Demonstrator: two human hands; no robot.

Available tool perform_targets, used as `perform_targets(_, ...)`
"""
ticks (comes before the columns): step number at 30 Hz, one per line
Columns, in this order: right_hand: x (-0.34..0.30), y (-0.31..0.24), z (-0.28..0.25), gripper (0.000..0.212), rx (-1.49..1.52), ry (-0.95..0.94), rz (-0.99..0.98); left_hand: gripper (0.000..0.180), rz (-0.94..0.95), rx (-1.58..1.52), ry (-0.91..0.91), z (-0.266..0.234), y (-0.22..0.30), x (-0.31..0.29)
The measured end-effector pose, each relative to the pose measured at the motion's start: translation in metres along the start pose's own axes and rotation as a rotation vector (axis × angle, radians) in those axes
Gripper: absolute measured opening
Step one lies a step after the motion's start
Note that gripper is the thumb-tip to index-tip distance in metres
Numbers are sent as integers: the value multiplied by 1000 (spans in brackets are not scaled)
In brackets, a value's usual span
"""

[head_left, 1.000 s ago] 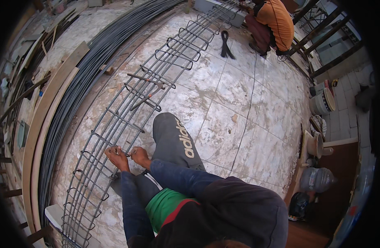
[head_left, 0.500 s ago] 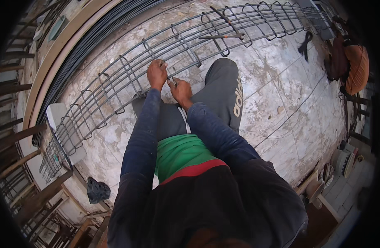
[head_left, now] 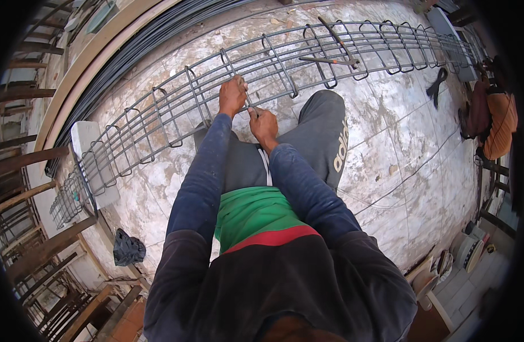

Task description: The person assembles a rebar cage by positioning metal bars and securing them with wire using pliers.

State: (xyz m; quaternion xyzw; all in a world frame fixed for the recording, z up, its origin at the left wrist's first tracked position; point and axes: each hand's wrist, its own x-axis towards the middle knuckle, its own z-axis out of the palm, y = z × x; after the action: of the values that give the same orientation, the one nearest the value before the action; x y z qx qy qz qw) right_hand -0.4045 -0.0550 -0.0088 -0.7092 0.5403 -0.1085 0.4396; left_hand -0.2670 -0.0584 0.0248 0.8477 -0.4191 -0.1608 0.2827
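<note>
Since half a second ago both hands slid slightly right along the rebar cage (head_left: 159,122). Right hand (head_left: 264,124) closed around a near bar; left hand (head_left: 232,96) grips a stirrup just beyond. Cage lies lengthwise on the tiled floor (head_left: 398,142); bundled rods (head_left: 153,31) behind.

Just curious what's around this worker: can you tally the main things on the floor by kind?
Rebar cage: 1
Bundle of long steel rods: 1
Loose tools lying on the cage: 2
White block under the cage: 1
Black bag: 1
Hands on the cage: left hand, right hand: 2
Total: 8
</note>
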Motion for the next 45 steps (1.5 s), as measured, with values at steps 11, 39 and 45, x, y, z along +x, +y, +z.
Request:
perform_targets(11, 1, -5, 2, 30, 80, 27, 72, 15, -71, -280, 28, -8, 8, -28)
perform_targets(39, 19, 6, -10, 25, 53, -118, -183, 15, -1252, -1838, 397, 88, -42, -64)
perform_targets(45, 21, 12, -11, 24, 230, -171, -144, 16, -1141, -1698, 358, 117, -68, -59)
